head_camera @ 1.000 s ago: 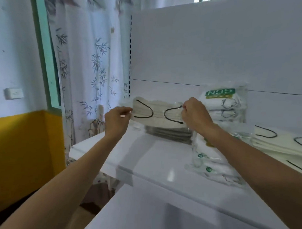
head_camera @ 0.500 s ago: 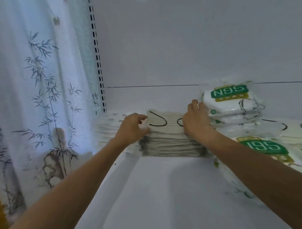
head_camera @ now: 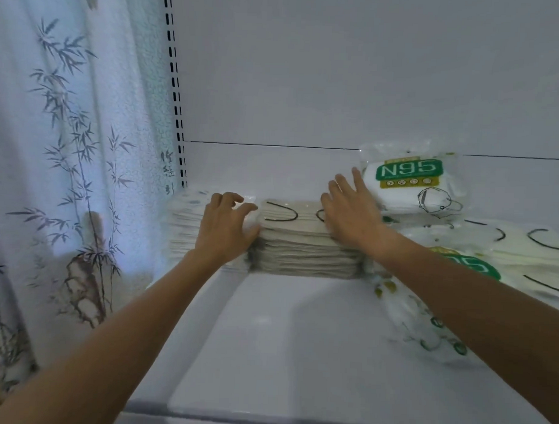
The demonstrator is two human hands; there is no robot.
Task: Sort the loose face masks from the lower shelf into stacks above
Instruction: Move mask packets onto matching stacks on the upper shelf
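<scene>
Cool, dim daylight filters through the curtain (head_camera: 67, 172) at left, its cloth the brightest area, while the back panel (head_camera: 340, 71) sits in flat blue-grey shade. Soft-edged shadows of both arms fall across the shelf (head_camera: 282, 354), which carries a faint sheen near its middle. Plastic on the N95 pack (head_camera: 409, 181) catches pale glare. Fine detail is smeared throughout, possibly by motion: the left hand (head_camera: 222, 229) has blurred fingertips, and the loose packs (head_camera: 426, 331) at lower right dissolve into streaks. The wide lens bows the slotted upright (head_camera: 176, 97) and stretches the forearms at the frame's edges.
</scene>
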